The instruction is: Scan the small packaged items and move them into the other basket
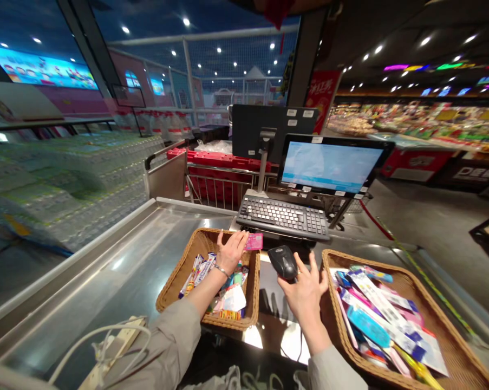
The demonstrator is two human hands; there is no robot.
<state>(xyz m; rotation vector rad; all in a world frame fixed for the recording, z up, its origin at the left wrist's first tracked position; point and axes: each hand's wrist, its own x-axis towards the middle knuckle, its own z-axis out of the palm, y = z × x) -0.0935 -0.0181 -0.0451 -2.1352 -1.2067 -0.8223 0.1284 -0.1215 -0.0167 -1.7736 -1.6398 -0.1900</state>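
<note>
Left hand (232, 252) down over the woven wicker basket (180, 268), fingers closed together, tips right at a glossy pink card (254, 241) on the basket's far rim; can't tell if it's actually pinched! Right hand (305, 292), fingers splayed wide, is up against a black plastic handheld scanner (282, 262), grip unclear from here. Slim printed packets (378, 303) fill a second wicker basket (332, 319) on the right, on a brushed-steel counter (118, 254). That basket's near corner runs out of frame, and the packet print is hard to make out.
</note>
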